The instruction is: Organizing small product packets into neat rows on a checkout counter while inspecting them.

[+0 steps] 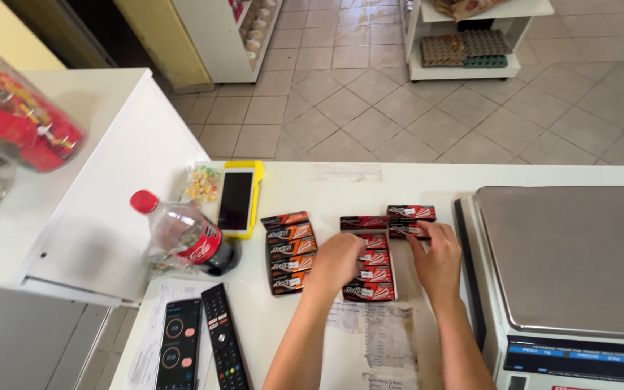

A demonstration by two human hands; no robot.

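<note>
Small dark-and-red snack bars lie in rows on the white counter (355, 184). One column of several bars (290, 251) lies at the left. A second column (374, 274) is in the middle, with two more bars (411, 212) at its top right. My left hand (335, 261) rests on the middle column, fingers curled over the bars. My right hand (438, 258) pinches a bar (401, 231) at the column's upper right.
A steel-topped scale (572, 260) fills the right side. A soda bottle (185, 235), a phone in a yellow case (237, 200), a candy bag (204, 183), a black phone (179, 354) and a remote (222, 339) lie at the left. A sweets jar (9, 108) is far left.
</note>
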